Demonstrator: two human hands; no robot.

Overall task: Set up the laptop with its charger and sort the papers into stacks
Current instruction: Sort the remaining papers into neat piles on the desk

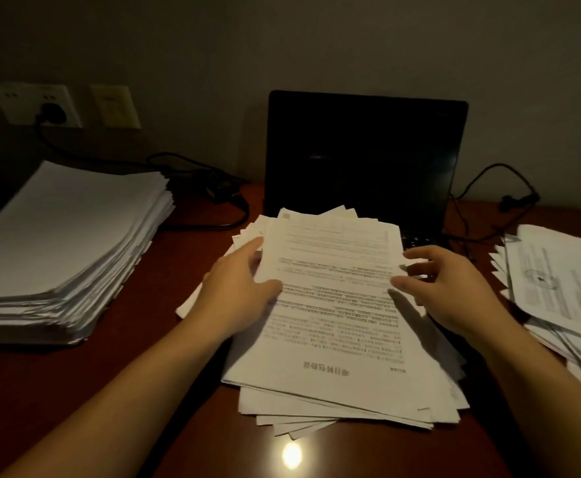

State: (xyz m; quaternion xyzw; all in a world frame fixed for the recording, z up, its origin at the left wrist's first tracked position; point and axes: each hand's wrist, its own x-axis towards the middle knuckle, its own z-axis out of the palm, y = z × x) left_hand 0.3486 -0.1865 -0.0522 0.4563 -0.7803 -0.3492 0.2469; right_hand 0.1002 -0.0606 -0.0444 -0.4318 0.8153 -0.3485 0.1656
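Note:
A loose pile of printed papers lies in front of me, covering most of the keyboard of the open black laptop, whose screen is dark. My left hand rests on the pile's left edge, thumb on the top sheet and fingers along its side. My right hand is at the right edge with fingers curled against the sheets. A tall blank white stack stands at the left. A spread stack of printed sheets lies at the right. The charger brick sits behind the pile with its cord.
The charger plug sits in a wall socket at the far left, beside a second wall plate. Another black cable loops to the laptop's right. The brown wooden desk shows a lamp reflection near its front edge.

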